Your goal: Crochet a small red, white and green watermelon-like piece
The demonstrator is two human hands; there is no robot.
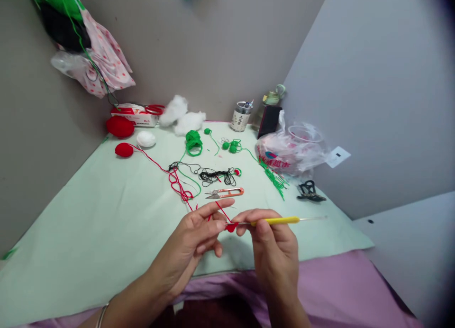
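Note:
My right hand grips a crochet hook by its yellow handle, with the metal tip pointing left. My left hand pinches a small red crocheted piece between thumb and finger, its index finger stretched out. Red yarn runs over that index finger down to the piece, where the hook's tip meets it. The strand trails back across loose red loops to a red yarn ball. Just beyond my hands lie orange-handled thread snips.
Black yarn, a green yarn bundle and cut green strands lie mid-table. At the back are white stuffing, red scissors, a pen cup and a plastic bag. A black claw clip sits at right.

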